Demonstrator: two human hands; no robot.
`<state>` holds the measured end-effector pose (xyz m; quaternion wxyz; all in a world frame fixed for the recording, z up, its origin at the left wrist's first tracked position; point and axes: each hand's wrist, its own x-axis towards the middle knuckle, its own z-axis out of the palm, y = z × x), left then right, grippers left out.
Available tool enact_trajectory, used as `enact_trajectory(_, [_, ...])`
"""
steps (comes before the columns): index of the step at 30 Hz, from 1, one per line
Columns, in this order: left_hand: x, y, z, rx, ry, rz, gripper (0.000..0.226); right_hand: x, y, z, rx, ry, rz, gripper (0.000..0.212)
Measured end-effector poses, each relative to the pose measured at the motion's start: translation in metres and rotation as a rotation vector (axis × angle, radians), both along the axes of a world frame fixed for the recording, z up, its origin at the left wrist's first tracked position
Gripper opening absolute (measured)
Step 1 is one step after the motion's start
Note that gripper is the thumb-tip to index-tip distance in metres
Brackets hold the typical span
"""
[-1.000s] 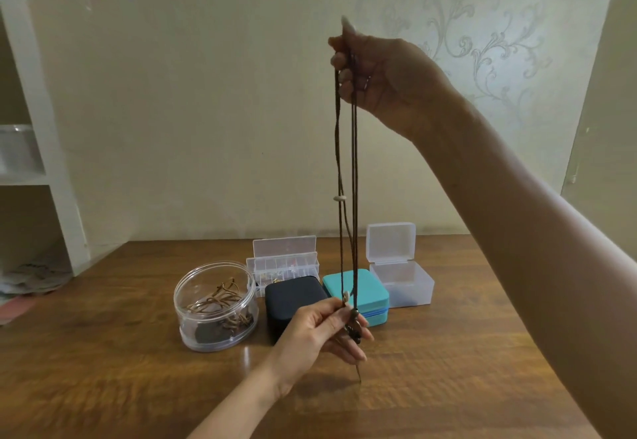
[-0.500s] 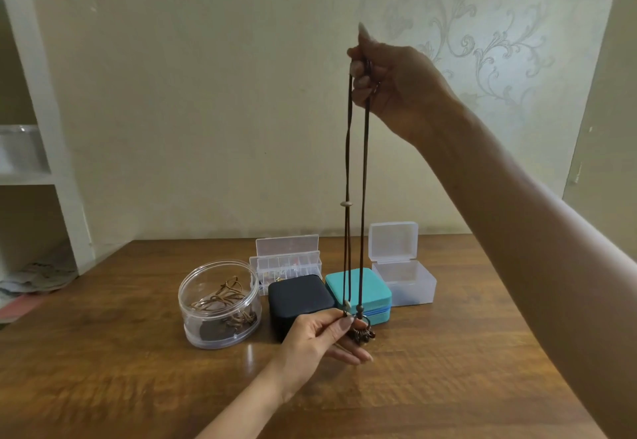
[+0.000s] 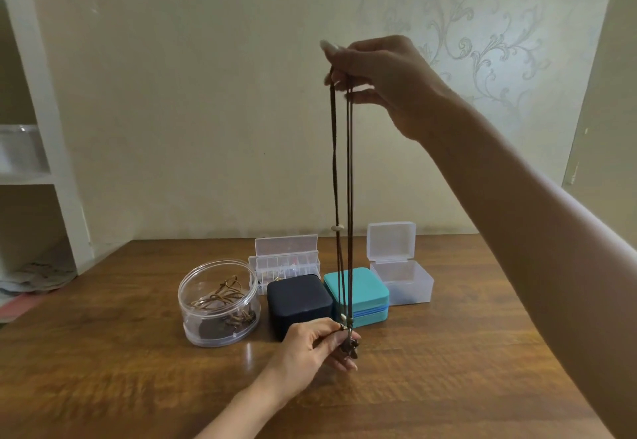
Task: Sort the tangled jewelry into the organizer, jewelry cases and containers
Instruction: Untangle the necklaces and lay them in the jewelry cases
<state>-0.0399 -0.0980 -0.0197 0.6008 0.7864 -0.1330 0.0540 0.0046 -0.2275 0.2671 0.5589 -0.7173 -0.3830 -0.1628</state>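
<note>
My right hand [image 3: 386, 83] is raised high and pinches the top of a long dark brown cord necklace [image 3: 343, 176], which hangs straight down. My left hand [image 3: 310, 349] pinches its lower end, where a small dark pendant [image 3: 352, 349] dangles just above the wooden table [image 3: 448, 369]. A pale bead sits partway down one strand. Behind stand a round clear container [image 3: 219, 302] with tangled brown cords, a clear compartment organizer [image 3: 284, 261] with its lid up, a closed dark navy jewelry case [image 3: 298, 304], a closed teal jewelry case [image 3: 358, 295] and an open frosted box [image 3: 400, 273].
A white shelf unit [image 3: 51, 128] stands at the left, with a clear bin and some cloth on its shelves. A patterned wall runs behind the table. Bare wood lies in front of the containers and on the right side of the table.
My right hand has shifted a little to the right and lower with the cord. My left hand has stayed at the cord's lower end, near the pendant.
</note>
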Motion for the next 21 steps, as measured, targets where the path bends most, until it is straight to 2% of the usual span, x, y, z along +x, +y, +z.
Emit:
enact_trajectory(2, [0.000, 0.002, -0.001, 0.011, -0.012, 0.015, 0.023, -0.001, -0.002, -0.001, 0.004, 0.004, -0.043, 0.026])
enact_trajectory(5, [-0.001, 0.007, 0.000, 0.072, 0.001, 0.005, 0.020, -0.004, -0.004, -0.003, 0.027, 0.072, 0.025, 0.028])
enact_trajectory(8, [0.000, 0.022, 0.015, 0.368, -0.009, -0.050, 0.032, -0.007, -0.004, -0.004, 0.021, 0.091, 0.051, 0.029])
enact_trajectory(9, [-0.001, 0.026, 0.025, 0.409, -0.025, -0.056, 0.038, -0.008, -0.005, -0.003, 0.015, 0.088, 0.047, 0.030])
enact_trajectory(10, [-0.004, 0.027, 0.039, 0.393, -0.064, -0.044, 0.039, -0.009, -0.005, -0.003, 0.012, 0.089, 0.047, 0.030])
enact_trajectory(13, [-0.015, 0.020, 0.089, 0.163, -0.272, 0.084, 0.049, -0.011, -0.005, -0.002, 0.024, 0.098, 0.064, 0.030])
enact_trajectory(16, [-0.012, 0.006, 0.129, 0.120, -0.424, 0.097, 0.083, -0.011, -0.001, -0.005, 0.033, 0.110, 0.083, 0.029])
enact_trajectory(17, [-0.010, 0.001, 0.135, 0.139, -0.456, 0.074, 0.078, -0.010, 0.000, -0.005, 0.037, 0.117, 0.081, 0.029])
enact_trajectory(20, [-0.008, -0.010, 0.136, 0.144, -0.487, 0.026, 0.039, -0.011, 0.001, -0.002, 0.077, 0.141, 0.074, 0.029])
enact_trajectory(21, [-0.008, -0.010, 0.130, 0.121, -0.475, 0.020, 0.035, -0.011, 0.000, -0.001, 0.086, 0.140, 0.073, 0.029])
